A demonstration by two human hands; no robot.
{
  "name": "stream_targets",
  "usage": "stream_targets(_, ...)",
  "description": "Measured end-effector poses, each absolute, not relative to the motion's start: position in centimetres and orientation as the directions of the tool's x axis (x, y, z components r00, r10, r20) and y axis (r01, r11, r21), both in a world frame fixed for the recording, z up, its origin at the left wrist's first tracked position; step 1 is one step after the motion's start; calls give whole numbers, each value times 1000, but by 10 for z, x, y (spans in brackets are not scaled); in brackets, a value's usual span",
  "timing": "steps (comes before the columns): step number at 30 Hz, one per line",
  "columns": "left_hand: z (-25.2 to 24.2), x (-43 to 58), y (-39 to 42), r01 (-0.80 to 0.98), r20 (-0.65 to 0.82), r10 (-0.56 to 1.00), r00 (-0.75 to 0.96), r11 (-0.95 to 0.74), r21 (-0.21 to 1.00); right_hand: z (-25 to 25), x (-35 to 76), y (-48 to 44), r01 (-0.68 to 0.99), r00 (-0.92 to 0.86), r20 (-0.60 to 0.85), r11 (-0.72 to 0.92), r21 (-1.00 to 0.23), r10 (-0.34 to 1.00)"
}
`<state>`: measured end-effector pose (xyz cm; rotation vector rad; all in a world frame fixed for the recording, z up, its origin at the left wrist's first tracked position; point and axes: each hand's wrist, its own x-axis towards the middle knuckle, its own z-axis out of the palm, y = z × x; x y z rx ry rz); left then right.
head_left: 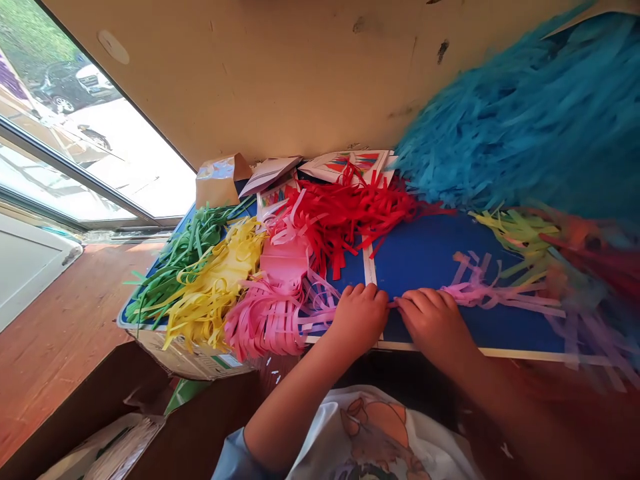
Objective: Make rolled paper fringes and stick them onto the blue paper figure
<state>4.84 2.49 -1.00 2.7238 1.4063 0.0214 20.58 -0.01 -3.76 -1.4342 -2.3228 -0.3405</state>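
Note:
Near the front edge of the blue table, a bunch of lilac tissue paper fringe (477, 293) stretches sideways between my hands. My left hand (363, 310) is closed around its left part, and the fringed end sticks out to the left beside pink fringe (267, 317). My right hand (427, 317) pinches the twisted middle a short way off, with loose strips spreading out to the right. Only a thin twisted bit shows in the gap between my fingertips. Red fringe (345, 217) lies just beyond my left hand.
Yellow fringe (217, 273) and green fringe (187, 260) lie at the table's left end. A large blue fringe pile (505, 127) rises at the back right. Printed packets (345, 163) lean by the wall. An open cardboard box (200, 427) stands on the floor at left.

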Motion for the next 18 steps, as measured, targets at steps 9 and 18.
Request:
stream_targets(9,-23,49,25,772,-50,771,635,-632,71,-43,217,2,884,-405,379,462,-71,832)
stream_targets(18,-25,25,21,782,-62,780,622,-615,101,-41,252,10,919,-323,205,358,-167,924)
